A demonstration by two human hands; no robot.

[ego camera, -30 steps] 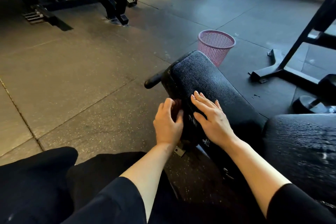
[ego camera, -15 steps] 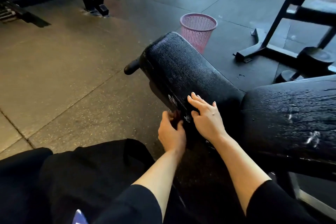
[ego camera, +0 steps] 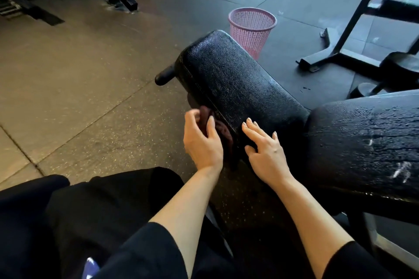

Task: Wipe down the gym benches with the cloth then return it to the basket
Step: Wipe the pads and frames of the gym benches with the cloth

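The fingers of the left hand curl round a dark reddish cloth, pinching it against the near side edge of the black textured padded bench. The cloth sits partly bunched above the fingertips and partly hangs down the pad's side, just beside the thumb. The right hand rests flat on the top of the same pad, fingers straight and slightly spread, holding nothing; it lies just beside the left hand, with the pad's edge between them.

A second black pad, glistening with droplets, adjoins the first on the right. Beyond the far end of the bench stands a pink mesh plastic basket on the dark rubber floor; what its inside holds cannot be told. A black metal rack frame stands to its right.

Compared with 0.5 s ago, the left hand has risen from the lower side of the pad up to its edge, more cloth shows, and the right hand has stayed flat on the pad.
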